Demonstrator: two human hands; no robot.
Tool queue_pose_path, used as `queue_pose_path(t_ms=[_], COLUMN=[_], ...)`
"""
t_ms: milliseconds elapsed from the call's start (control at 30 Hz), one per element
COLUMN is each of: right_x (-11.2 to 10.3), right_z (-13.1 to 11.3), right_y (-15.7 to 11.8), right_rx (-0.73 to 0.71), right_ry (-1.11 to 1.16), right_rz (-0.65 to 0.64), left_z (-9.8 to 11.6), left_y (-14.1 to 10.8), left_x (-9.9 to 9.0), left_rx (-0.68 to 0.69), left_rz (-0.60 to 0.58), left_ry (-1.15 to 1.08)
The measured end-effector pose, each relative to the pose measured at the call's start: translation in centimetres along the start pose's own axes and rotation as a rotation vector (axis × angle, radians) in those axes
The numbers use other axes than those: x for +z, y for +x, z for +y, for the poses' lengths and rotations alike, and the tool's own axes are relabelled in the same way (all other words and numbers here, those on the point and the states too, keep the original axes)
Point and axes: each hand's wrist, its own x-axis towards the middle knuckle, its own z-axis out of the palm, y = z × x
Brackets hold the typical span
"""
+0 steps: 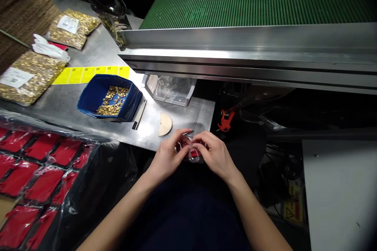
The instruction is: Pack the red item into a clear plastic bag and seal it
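Close in front of my body, at the table's near edge, my left hand (169, 152) and my right hand (217, 154) pinch a small clear plastic bag (193, 157) between thumbs and fingertips. Something red shows through the film, but its shape is mostly hidden by the fingers. Just beyond my left hand lies a pale half-round disc (165, 124). A grey bin (186, 100) of clear plastic bags stands farther back, partly under the conveyor frame. To its left, a blue bin (88, 93) contains many small brass-coloured pieces (113, 102).
A green ribbed conveyor belt (253, 4) crosses the back behind a metal rail (247, 43). Filled bags (32, 76), yellow labels (88, 74) and a bottle (110, 8) are at left. Red parts (44, 184) fill a lined box. An orange tool (226, 120) hangs right.
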Motion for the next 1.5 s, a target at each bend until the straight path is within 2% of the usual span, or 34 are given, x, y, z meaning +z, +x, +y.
queue_pose_path(t_ms=[67,233,333,467,567,667,1000,1100,1200,1267,1333,1400,1500], right_x=[0.1,0.0,0.1,0.7,1.3,1.7,0.9,0.7,1.1,1.5,1.9,2.3,3.1], right_z=[0.1,0.3,0.7,1.5,1.9,2.0,0.6,-0.2,-0.6,-0.5,0.1,0.9,2.1], right_y=[0.0,-0.1,0.0,0.0,-0.1,-0.2,-1.1,-1.6,-1.7,-1.6,-1.4,-1.2,-1.0], right_rx=[0.012,-0.017,0.005,0.085,0.133,0.158,0.149,0.142,0.209,0.290,0.380,0.443,0.474], right_ry=[0.029,0.102,0.110,0.125,0.173,0.200,0.198,0.178,0.134,0.137,0.243,0.386,0.532], right_rz=[-0.003,-0.125,-0.083,-0.008,0.015,0.026,-0.076,-0.131,-0.143,-0.117,-0.089,-0.074,-0.083], left_z=[-0.4,-1.2,-1.3,-0.6,-0.2,0.0,-0.8,-1.2,-1.4,-1.4,-1.3,-1.2,-1.4], left_y=[0.1,0.4,0.3,-0.5,-1.4,-1.7,-0.6,-0.5,-0.3,-0.3,-0.5,-1.0,-2.3], left_x=[0.3,0.5,0.3,-0.7,-1.3,-1.2,0.7,1.5,2.0,2.0,1.6,0.9,0.0], left_rx=[-0.010,-0.013,-0.046,-0.028,0.114,0.216,0.054,0.024,-0.007,-0.025,-0.023,0.042,0.187], left_rz=[0.001,0.070,0.087,-0.019,-0.130,-0.155,0.151,0.187,0.201,0.188,0.181,0.167,-0.010], left_ry=[-0.063,-0.159,-0.196,-0.110,0.089,0.199,0.164,0.161,0.129,0.094,0.070,0.093,0.222])
